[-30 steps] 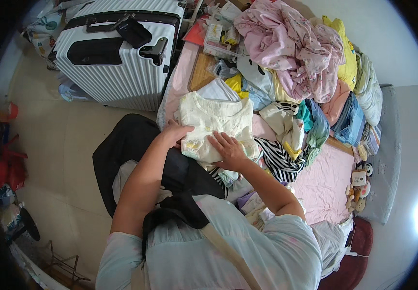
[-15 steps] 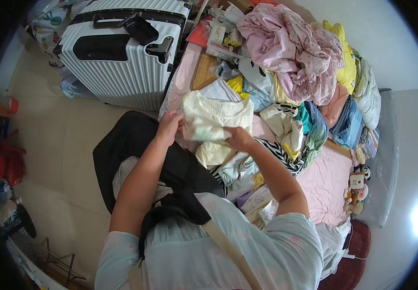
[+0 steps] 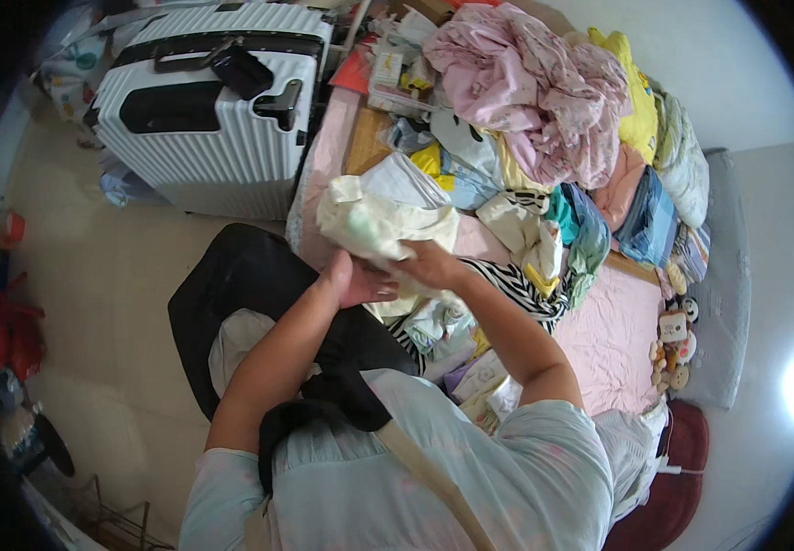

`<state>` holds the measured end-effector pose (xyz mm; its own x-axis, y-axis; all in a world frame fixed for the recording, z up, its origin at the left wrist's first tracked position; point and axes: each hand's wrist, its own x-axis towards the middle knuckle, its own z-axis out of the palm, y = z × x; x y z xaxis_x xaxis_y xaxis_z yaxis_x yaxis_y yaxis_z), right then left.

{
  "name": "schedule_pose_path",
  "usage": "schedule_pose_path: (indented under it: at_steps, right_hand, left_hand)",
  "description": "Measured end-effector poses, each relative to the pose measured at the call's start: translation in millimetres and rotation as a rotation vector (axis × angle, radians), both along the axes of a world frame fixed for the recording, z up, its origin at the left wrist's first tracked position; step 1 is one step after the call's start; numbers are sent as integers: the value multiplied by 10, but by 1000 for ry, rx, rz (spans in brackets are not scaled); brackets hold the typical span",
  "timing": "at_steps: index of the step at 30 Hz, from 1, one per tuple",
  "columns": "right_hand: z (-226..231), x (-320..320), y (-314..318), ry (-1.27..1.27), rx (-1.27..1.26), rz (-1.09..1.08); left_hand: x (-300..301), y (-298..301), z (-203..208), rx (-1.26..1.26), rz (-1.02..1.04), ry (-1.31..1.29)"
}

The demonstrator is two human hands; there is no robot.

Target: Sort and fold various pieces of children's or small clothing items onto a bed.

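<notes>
**Cream top held up, part folded, over the clothes at the bed's near edge**

Cream top (image 3: 360, 219): doubled over on itself, raised in front of me, its near edge blurred. Pale green patch on its upper face.

Right hand (image 3: 435, 264): fingers bent in and gripping the top's near right corner.

Left hand (image 3: 356, 281): just below the near edge, palm turned up, fingers open and stretched toward my right hand. Whether they touch the fabric, I cannot tell.

More cream cloth (image 3: 435, 226) shows to the right of the top; whether it belongs to the same garment, cannot tell. Just beyond, a white folded cloth (image 3: 404, 180).

To the right, a black-and-white striped cloth (image 3: 540, 301) and a beige garment (image 3: 503, 215). All of it on a bed with a pink sheet (image 3: 610, 354).

Far side: crumpled pink floral bedding (image 3: 539, 96), beside it a yellow pillow-like bundle (image 3: 634, 106). Folded blue clothing (image 3: 648, 222) nearer, plush toys (image 3: 678, 347) at the bed's right edge.

Left of the bed: silver ribbed suitcase (image 3: 222, 138) with black handles, standing on the tiled floor (image 3: 112, 285). Black fabric item (image 3: 231, 275) close by my left forearm.
</notes>
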<state>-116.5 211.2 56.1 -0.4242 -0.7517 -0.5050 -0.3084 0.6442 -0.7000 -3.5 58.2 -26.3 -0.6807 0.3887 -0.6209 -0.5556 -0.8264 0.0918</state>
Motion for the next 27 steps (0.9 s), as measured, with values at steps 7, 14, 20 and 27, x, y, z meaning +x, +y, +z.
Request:
schedule_pose_path:
  at_steps: [7,14,20,27]
  right_hand:
    - [-272,542,-227,334,-69,-65]
    - [16,-7,17,76,84,-189]
    - [1024,-543,892,-234,-112,-705]
    - [2023,-388,1736,-393,-628,-998]
  left_hand:
    - [32,8,-47,142,176,166]
    - [40,-124,170,24,35,111]
    - [68,-280,209,2,164,121]
    - [62,-283,223,37,153,102]
